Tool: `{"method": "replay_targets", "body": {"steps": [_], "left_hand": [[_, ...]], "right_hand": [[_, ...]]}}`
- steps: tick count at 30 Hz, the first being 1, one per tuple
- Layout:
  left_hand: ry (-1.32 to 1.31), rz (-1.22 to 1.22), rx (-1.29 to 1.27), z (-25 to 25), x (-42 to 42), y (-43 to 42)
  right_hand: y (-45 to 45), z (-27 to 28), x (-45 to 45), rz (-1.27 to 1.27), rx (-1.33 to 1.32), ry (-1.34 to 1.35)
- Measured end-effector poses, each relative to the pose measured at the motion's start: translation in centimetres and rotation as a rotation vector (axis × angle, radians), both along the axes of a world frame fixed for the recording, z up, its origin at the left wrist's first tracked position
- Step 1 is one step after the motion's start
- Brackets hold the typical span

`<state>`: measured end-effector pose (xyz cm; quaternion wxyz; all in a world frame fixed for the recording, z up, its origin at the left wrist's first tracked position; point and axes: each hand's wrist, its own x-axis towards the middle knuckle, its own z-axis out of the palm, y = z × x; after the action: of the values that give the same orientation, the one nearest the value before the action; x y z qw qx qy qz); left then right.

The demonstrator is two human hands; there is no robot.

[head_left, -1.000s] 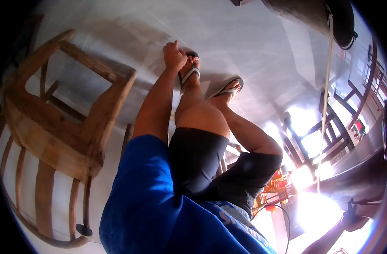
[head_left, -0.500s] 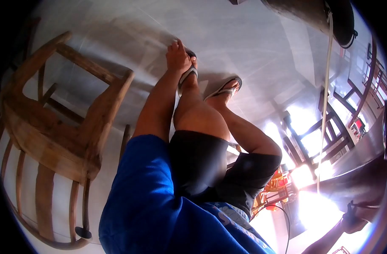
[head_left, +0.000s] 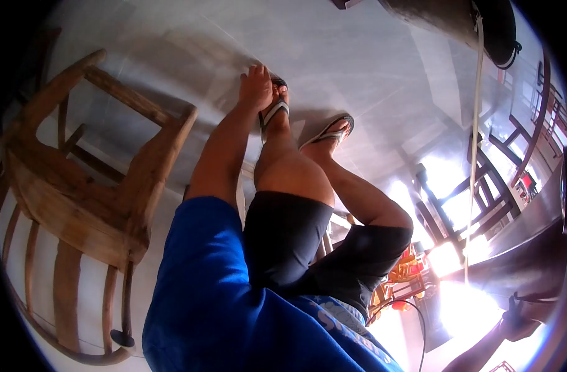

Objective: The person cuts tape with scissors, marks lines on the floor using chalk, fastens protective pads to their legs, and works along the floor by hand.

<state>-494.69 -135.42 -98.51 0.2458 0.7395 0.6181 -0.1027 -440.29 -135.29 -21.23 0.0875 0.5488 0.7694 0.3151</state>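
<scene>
My left hand (head_left: 255, 90) reaches down beside the front of a flip-flop (head_left: 275, 111) on my foot, close to the toes. Its fingers are pressed together and bend toward the floor; their tips are hidden, so whatever they may hold cannot be made out. The other flip-flop (head_left: 333, 131) is on my second foot, flat on the floor. Far off at the lower right, my right hand (head_left: 518, 325) is dark against the glare beside a brown surface (head_left: 522, 263). Its fingers are too shadowed to read.
A wooden chair (head_left: 72, 211) with curved arms stands at the left. A grey cylindrical thing (head_left: 438, 22) is at the top right, with a pale cord (head_left: 476, 130) hanging down. Dark wooden chairs (head_left: 476, 192) stand at the right before bright light. Pale tiles (head_left: 389, 80) cover the floor.
My left hand has drawn slightly back and to the left of the foot. The finger that stuck out before is now in line with the others. My right hand stays put.
</scene>
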Motion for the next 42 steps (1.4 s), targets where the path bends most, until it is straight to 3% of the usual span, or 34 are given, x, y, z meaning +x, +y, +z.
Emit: {"method": "replay_targets", "body": {"steps": [2,5,9,12,21,24,27,30,42], "left_hand": [[-0.174,0.141,0.097,-0.2,-1.0,-0.8],[-0.212,0.343,0.334,-4.1,-3.1,-2.5],[-0.248,0.68,0.233,-4.3,-6.4,-2.3],[-0.202,0.635,0.313,-4.4,-8.2,-1.9],[0.056,0.647,0.162,-4.2,-6.9,-1.5],[0.022,0.576,0.086,-2.1,-6.0,-1.0],[0.01,0.555,-0.176,-0.1,-4.8,-0.2],[-0.053,0.399,-0.057,-2.9,-3.8,-1.6],[-0.116,0.426,-0.036,-0.5,2.1,-0.7]], "right_hand": [[0.1,0.1,-0.1,-0.001,0.001,-0.007],[0.0,0.0,-0.1,-0.002,0.0,-0.008],[0.1,-0.1,0.1,-0.001,-0.006,-0.008],[0.0,0.0,0.0,-0.002,-0.003,-0.008],[0.0,0.0,0.0,-0.006,-0.003,-0.015],[0.1,-0.1,0.0,-0.007,-0.003,-0.016],[0.2,0.2,0.0,-0.007,-0.006,-0.017],[-0.1,0.1,0.3,-0.008,0.001,-0.012],[0.3,1.1,0.1,-0.02,-0.014,-0.018]]}}
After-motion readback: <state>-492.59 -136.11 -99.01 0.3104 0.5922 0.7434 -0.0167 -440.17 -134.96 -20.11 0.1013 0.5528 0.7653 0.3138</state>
